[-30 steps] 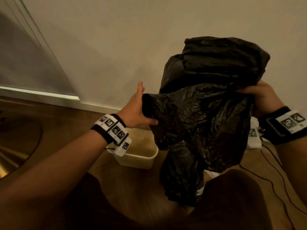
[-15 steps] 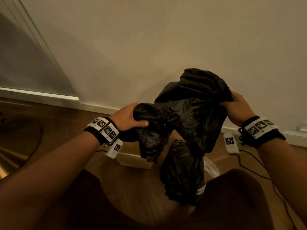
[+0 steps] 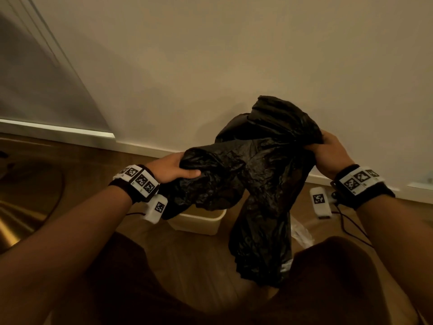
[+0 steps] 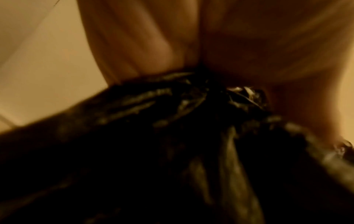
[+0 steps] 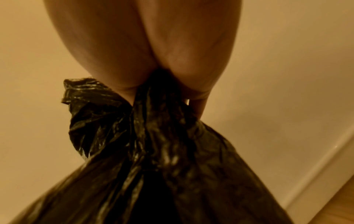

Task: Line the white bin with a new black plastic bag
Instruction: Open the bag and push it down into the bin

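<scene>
A crumpled black plastic bag (image 3: 257, 174) hangs between my two hands above the floor, its lower part trailing down toward my knees. My left hand (image 3: 173, 168) grips its left edge with thumb over the plastic; the left wrist view shows the bag (image 4: 172, 151) bunched under my left hand (image 4: 191, 53). My right hand (image 3: 328, 151) pinches the right upper edge; in the right wrist view the bag (image 5: 162, 151) is gathered between the right hand's fingers (image 5: 118, 50). The white bin (image 3: 199, 221) stands on the floor below, mostly hidden by the bag.
A beige wall (image 3: 234, 55) with a white skirting board (image 3: 140, 146) runs just behind the bin. Wooden floor (image 3: 93, 165) lies to the left. Thin cables (image 3: 351, 228) trail on the floor at right. My knees fill the bottom of the head view.
Both hands have come down with the bag, from chest height to just above the bin. My left hand went from open fingers beside the plastic to gripping it.
</scene>
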